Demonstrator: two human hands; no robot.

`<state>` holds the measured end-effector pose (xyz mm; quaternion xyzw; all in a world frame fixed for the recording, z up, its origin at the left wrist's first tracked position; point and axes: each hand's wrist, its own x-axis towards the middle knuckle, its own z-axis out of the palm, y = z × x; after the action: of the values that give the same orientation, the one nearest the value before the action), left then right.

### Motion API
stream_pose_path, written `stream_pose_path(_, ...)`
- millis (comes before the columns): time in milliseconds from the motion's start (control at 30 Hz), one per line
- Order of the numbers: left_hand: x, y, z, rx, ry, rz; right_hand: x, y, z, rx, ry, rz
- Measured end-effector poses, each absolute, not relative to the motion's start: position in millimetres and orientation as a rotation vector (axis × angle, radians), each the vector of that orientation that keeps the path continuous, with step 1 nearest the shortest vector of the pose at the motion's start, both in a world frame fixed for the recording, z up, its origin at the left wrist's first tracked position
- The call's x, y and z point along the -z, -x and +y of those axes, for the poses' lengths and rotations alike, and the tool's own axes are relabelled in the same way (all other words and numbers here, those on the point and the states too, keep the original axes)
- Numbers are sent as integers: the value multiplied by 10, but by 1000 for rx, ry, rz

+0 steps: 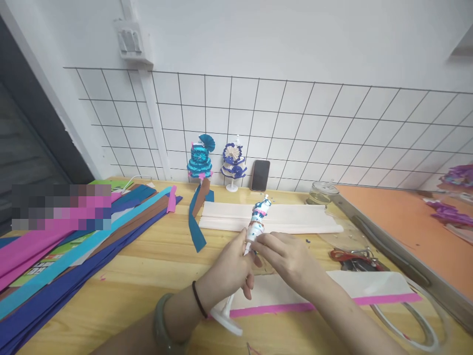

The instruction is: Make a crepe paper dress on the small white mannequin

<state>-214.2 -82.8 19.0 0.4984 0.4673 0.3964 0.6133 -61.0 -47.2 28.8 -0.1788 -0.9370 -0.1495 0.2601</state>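
My left hand [234, 261] is closed around the lower part of a miniature white dress form [257, 228], which tilts away from me. Bands of white, blue, pink and brown paper trim wrap its body. Below my left wrist its round white base [226, 323] sticks out. The fingers of my right hand [286, 256] pinch at the form's lower edge, close to my left thumb; my fingers hide what exactly lies between them. A white paper strip with a pink edge [273, 309] lies under my hands.
Two decorated forms, one turquoise [200, 160] and one purple-and-cream [233, 162], stand by the wall grid beside a phone [260, 175]. Colored crepe paper strips [111, 236] spread leftward. White folded paper [229, 217], a glass jar [322, 193] and scissors [356, 260] lie beyond and right.
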Motion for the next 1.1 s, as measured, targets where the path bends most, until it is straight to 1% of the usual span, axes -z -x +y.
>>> stream_pose_path(133,-204,2222,-745,-998,-1107,1093,-240,588,-418,276,579,-2511)
stream_pose_path(333,-196,2331,-655,-1210,-1126,1092,-183,601,-308,-349,721,-2122)
stream_pose_path(467,-197,2315,-675,-1199,-1120,1000,-189,626,-310,-570,810,-2005)
stream_pose_path(700,-143,2316,-671,-1193,-1231,999,-199,705,-376,-737,941,-2017)
stream_pose_path(767,-123,2323,-655,-1186,-1233,1009,-206,717,-386,-866,1012,-1965)
stream_pose_path(933,-127,2313,-642,-1155,-1191,1037,-226,704,-367,-1382,983,-1717)
stream_pose_path(1100,-172,2300,-656,-1141,-1167,1086,-252,685,-345,-1562,951,-1635)
